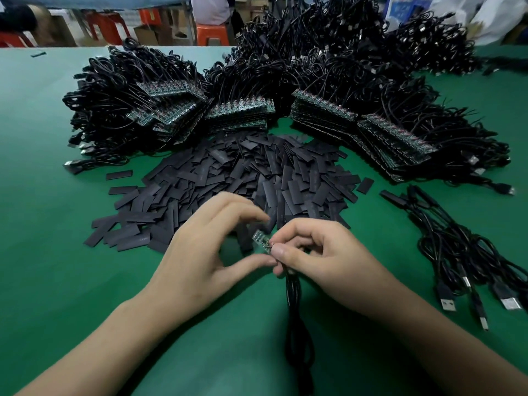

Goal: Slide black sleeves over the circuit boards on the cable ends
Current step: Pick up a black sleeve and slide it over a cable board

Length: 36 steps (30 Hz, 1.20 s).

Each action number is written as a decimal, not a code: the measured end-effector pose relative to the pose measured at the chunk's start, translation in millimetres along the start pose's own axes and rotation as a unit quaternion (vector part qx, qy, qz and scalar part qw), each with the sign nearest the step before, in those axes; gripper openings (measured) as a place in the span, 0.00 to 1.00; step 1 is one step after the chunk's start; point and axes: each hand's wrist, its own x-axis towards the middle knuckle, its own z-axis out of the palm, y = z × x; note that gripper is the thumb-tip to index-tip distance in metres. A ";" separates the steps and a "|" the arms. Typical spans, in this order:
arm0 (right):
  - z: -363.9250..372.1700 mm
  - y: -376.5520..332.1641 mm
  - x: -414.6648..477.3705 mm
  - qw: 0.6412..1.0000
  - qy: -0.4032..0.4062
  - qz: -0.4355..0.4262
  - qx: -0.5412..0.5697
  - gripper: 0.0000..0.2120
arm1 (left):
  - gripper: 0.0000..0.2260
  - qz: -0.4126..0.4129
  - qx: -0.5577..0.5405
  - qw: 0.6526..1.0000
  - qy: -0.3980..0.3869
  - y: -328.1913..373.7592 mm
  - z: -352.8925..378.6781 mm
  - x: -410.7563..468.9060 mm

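Note:
My right hand (323, 258) pinches the cable end of a small green circuit board (261, 240), which points up and left. Its black cable (297, 318) hangs down toward me over the green table. My left hand (205, 252) is just left of the board, thumb and fingers curved into an arc. The fingertips reach over the near edge of a loose heap of flat black sleeves (228, 178). Whether they hold a sleeve I cannot tell. The board is bare.
Stacks of circuit boards with tangled black cables (328, 81) form an arc behind the sleeve heap. Several cables with USB plugs (468, 267) and sleeved ends lie at the right. The green table (57, 224) stretches to the left. Orange stools and a person stand beyond the far edge.

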 end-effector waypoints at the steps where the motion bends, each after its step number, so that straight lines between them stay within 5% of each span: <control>1: -2.0 -0.5 0.1 1.000 0.010 -0.001 0.017 0.04 | 0.20 -0.024 0.000 1.000 -0.004 0.5 -1.0 0.1; 6: -10.5 -4.3 1.4 0.992 0.076 0.006 0.098 0.05 | 0.17 -0.011 0.139 0.985 -0.106 3.2 -0.5 0.9; 13: -9.1 -1.4 2.0 0.993 0.079 0.053 0.071 0.08 | 0.10 0.015 0.153 0.985 -0.081 6.9 1.8 -0.2; 22: -0.9 -1.8 2.1 0.993 0.043 0.073 0.077 0.06 | 0.04 -0.138 -0.074 0.988 -0.002 12.0 4.9 0.7; 31: -2.3 -3.5 0.8 0.990 0.031 0.062 0.125 0.06 | 0.11 -0.021 -0.002 1.000 0.023 14.3 3.2 -0.1; 36: -5.5 -2.7 1.1 0.992 0.046 0.054 0.102 0.06 | 0.10 -0.084 -0.036 0.993 0.069 12.0 -0.9 0.9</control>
